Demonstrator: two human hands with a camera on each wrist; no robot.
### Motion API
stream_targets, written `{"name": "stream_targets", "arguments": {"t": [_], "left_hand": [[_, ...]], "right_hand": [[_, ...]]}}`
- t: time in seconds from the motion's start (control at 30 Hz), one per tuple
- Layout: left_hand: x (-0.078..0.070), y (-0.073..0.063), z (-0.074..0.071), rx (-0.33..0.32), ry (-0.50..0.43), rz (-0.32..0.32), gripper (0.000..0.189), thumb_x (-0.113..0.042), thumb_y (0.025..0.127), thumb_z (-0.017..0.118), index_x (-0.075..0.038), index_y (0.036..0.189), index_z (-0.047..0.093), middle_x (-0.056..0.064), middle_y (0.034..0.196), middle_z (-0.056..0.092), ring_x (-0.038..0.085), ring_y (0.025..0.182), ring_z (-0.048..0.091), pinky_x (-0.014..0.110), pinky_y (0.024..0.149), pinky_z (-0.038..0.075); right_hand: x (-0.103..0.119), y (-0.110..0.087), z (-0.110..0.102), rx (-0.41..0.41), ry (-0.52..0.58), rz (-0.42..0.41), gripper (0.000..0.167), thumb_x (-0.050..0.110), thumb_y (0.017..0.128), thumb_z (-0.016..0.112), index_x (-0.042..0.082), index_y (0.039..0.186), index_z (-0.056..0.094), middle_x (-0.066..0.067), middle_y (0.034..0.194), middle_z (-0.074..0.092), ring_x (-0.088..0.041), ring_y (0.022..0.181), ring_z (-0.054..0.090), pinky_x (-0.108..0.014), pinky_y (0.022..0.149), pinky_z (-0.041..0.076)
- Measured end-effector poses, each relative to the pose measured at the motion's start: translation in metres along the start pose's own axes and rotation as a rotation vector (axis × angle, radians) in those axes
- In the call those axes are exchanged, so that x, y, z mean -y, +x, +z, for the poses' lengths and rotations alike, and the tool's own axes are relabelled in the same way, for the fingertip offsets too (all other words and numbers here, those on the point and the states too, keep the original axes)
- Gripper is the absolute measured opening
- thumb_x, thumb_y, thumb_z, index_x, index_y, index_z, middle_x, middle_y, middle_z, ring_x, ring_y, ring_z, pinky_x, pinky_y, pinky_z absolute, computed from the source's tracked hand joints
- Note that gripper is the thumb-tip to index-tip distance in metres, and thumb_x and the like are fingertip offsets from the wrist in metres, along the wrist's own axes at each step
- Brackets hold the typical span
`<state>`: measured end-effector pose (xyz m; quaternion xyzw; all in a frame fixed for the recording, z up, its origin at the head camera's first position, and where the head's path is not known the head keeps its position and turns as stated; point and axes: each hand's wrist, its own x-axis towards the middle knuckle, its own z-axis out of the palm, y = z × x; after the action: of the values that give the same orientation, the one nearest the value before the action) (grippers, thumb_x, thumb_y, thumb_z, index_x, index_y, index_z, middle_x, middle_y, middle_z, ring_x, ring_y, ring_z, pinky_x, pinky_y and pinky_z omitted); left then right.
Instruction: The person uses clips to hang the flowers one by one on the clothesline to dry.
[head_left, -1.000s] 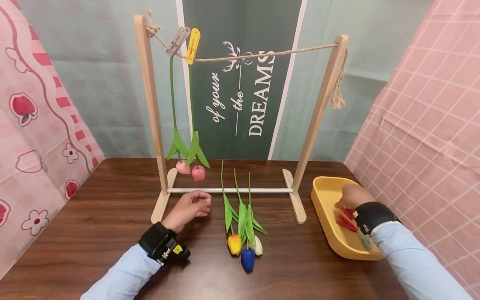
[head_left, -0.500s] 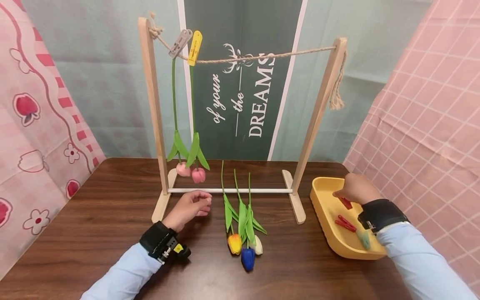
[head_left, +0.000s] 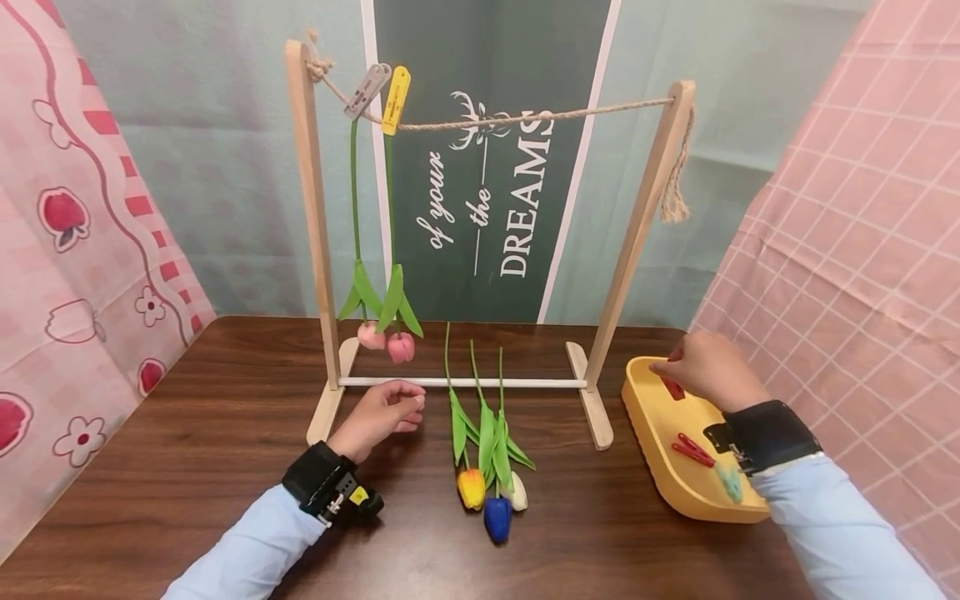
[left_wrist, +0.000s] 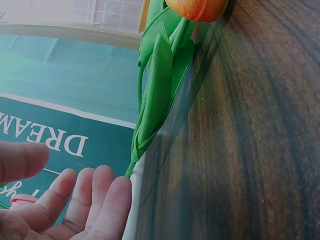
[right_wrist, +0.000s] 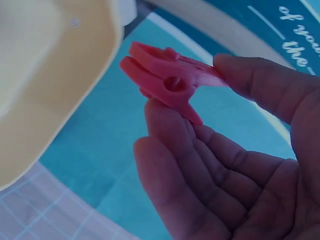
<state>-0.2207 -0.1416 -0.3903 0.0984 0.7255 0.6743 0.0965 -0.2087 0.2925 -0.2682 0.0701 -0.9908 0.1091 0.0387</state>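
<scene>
My right hand pinches a red clothespin between thumb and fingers, above the far part of the yellow tray. Down in that tray lie another red clothespin and a pale green one. With nothing in it, my left hand rests on the table by the white crossbar, its fingers loosely bent. To its right lie a yellow-orange tulip, a blue tulip and a white tulip. Two pink tulips hang upside down from the rope.
A wooden frame stands on the table with a rope strung between its posts. A grey clothespin and a yellow clothespin are clipped near the rope's left end. Printed curtains surround the dark wooden table.
My right hand has risen from the tray's bottom and moved away from me, lifting a red clothespin. The left hand stays in place. The whole head view has shifted slightly.
</scene>
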Motion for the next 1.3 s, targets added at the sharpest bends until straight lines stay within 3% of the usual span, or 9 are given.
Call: {"name": "stream_targets", "arguments": {"t": [0.27, 0.6, 0.9, 1.3], "left_hand": [[0.0, 0.0, 0.0, -0.009, 0.002, -0.004, 0.029, -0.004, 0.097, 0.054, 0.017, 0.117, 0.051, 0.021, 0.102, 0.059, 0.028, 0.085, 0.064, 0.038, 0.077, 0.057], [-0.002, 0.0, 0.0, -0.015, 0.0, -0.005, 0.028, -0.004, 0.097, 0.054, 0.017, 0.117, 0.051, 0.019, 0.099, 0.061, 0.028, 0.085, 0.064, 0.038, 0.077, 0.057], [0.0, 0.0, -0.002, -0.024, 0.003, -0.01, 0.028, -0.003, 0.097, 0.053, 0.017, 0.117, 0.051, 0.023, 0.101, 0.06, 0.029, 0.085, 0.064, 0.038, 0.078, 0.056], [0.0, 0.0, -0.004, -0.029, 0.02, -0.02, 0.028, -0.004, 0.098, 0.053, 0.016, 0.117, 0.052, 0.023, 0.102, 0.061, 0.028, 0.086, 0.064, 0.039, 0.078, 0.056]], "right_hand": [[0.025, -0.003, 0.0, -0.08, 0.046, -0.01, 0.044, 0.03, 0.091, 0.065, 0.011, 0.051, 0.06, 0.003, 0.046, 0.047, -0.016, 0.044, 0.039, -0.029, 0.044, 0.028], [0.044, 0.002, 0.015, -0.205, 0.102, -0.053, 0.04, 0.03, 0.09, 0.069, 0.012, 0.055, 0.065, 0.006, 0.046, 0.051, -0.018, 0.047, 0.043, -0.032, 0.048, 0.032], [0.064, 0.006, 0.032, -0.248, 0.237, -0.021, 0.025, 0.027, 0.087, 0.074, 0.003, 0.077, 0.072, 0.0, 0.059, 0.062, -0.02, 0.054, 0.05, -0.032, 0.049, 0.04], [0.072, 0.012, 0.057, -0.277, 0.265, -0.039, 0.027, 0.028, 0.084, 0.077, 0.003, 0.078, 0.072, 0.001, 0.06, 0.062, -0.019, 0.058, 0.053, -0.032, 0.052, 0.043]]}}
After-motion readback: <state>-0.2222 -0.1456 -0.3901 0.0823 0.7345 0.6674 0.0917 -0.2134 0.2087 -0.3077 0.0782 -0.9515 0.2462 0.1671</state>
